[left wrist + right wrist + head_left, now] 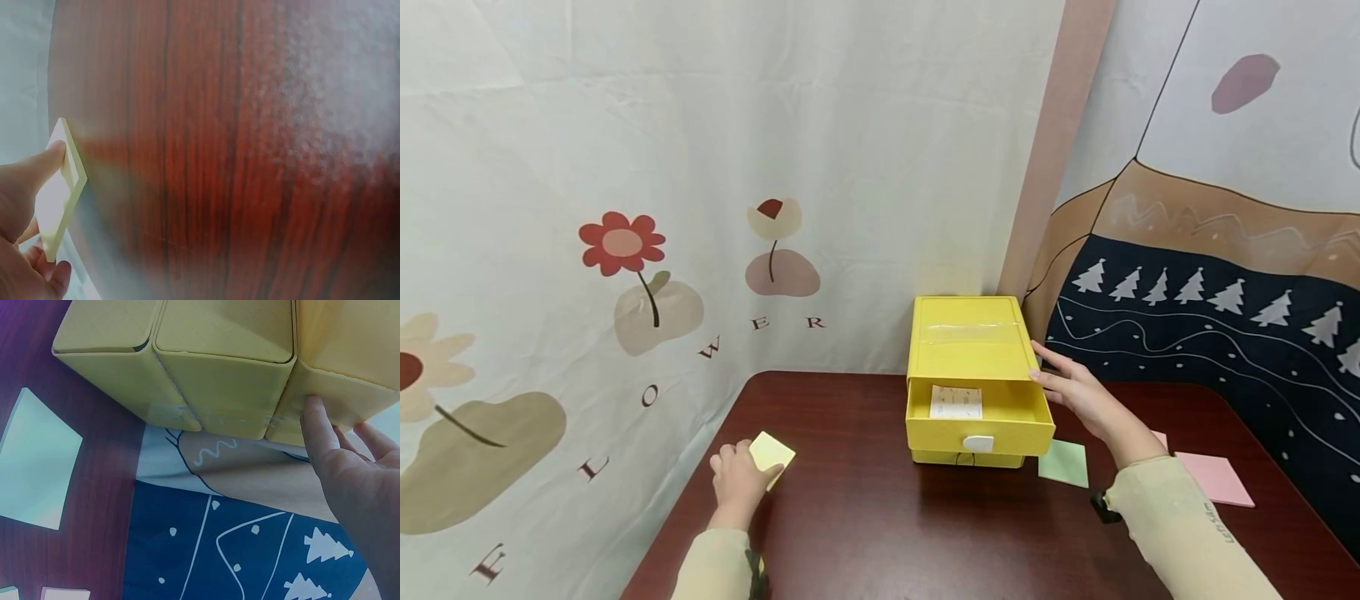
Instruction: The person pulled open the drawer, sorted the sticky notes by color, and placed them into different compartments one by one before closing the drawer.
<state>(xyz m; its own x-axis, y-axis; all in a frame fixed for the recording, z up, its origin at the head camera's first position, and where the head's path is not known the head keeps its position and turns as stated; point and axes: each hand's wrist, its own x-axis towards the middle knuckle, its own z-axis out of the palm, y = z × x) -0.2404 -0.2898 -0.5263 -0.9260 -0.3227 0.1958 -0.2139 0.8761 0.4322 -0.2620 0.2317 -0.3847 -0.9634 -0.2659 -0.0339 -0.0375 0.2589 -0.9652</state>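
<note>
My left hand (739,477) pinches a pale yellow sticky note pad (771,454) above the left part of the table. In the left wrist view the pad (62,187) is tilted, with the thumb on one face. A yellow drawer box (973,333) stands at the back, strips of clear tape across its top. Its upper drawer (943,435) is pulled out and has a white handle; a white patterned paper item (955,402) lies inside. With fingers fairly straight, my right hand (1086,400) touches the box's right side, as the right wrist view also shows.
A green sticky note pad (1063,463) lies right of the box. Farther right is a pink pad (1215,478), and another pink piece (1161,438) shows partly behind the right forearm. Printed curtains (850,167) hang behind the dark wooden table (865,533).
</note>
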